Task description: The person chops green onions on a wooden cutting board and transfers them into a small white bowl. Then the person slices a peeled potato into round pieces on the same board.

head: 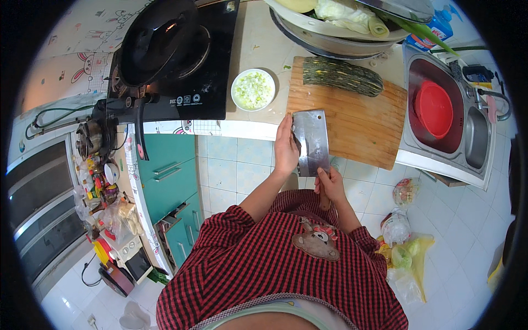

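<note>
My right hand (pixel 331 186) grips the wooden handle of a cleaver (pixel 313 140). Its broad steel blade is at the near left corner of the wooden cutting board (pixel 350 119), with the side face up. Along the blade's left edge is my left hand (pixel 286 145), fingers stretched out and close together. Something dark lies between that palm and the blade, too hidden to name. A piece of green striped squash (pixel 342 75), its left end cut straight, rests across the board's far side. Left of the board stands a white bowl (pixel 253 90) of chopped green-and-white scallion.
A black wok (pixel 159 41) sits on the cooktop (pixel 206 95), its handle (pixel 140 128) jutting past the counter's front edge. A basin of vegetables (pixel 338 31) stands behind the board. To the right, a red plastic basin (pixel 435 108) lies in the steel sink (pixel 412 74). Bags (pixel 396 227) are on the floor.
</note>
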`<state>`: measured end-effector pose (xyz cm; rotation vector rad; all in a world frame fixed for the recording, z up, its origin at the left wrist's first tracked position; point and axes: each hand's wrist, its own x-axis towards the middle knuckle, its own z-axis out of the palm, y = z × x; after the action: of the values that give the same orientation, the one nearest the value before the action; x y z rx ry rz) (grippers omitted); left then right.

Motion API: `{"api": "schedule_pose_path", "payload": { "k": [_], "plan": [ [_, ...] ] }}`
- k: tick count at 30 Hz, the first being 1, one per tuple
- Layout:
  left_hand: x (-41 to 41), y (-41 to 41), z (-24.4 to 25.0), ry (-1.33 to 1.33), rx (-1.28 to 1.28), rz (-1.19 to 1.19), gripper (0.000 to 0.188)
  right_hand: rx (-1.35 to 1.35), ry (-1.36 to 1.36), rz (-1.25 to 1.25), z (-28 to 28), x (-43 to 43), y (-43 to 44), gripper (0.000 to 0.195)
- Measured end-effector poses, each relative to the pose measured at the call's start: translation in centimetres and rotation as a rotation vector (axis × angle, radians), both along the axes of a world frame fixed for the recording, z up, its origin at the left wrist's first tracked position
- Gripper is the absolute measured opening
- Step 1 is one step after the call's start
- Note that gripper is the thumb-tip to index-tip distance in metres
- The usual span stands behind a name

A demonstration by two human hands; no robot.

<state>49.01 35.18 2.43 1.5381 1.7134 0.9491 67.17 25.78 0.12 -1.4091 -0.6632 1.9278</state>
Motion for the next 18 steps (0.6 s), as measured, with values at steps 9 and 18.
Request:
{"api": "schedule_pose_path", "payload": {
  "k": [9, 18],
  "plan": [
    [-4.7, 3.7, 3.3, 0.151, 0.119, -0.100, 0.065, 0.067, -0.007, 0.018, 5.8, -4.5, 4.5, 0.022],
    [-12.1, 8.7, 5.8, 0.643, 0.270, -0.339, 0.056, 0.035, -0.052, -0.026, 9.5, -9.1, 9.8, 0.022]
  ]
}}
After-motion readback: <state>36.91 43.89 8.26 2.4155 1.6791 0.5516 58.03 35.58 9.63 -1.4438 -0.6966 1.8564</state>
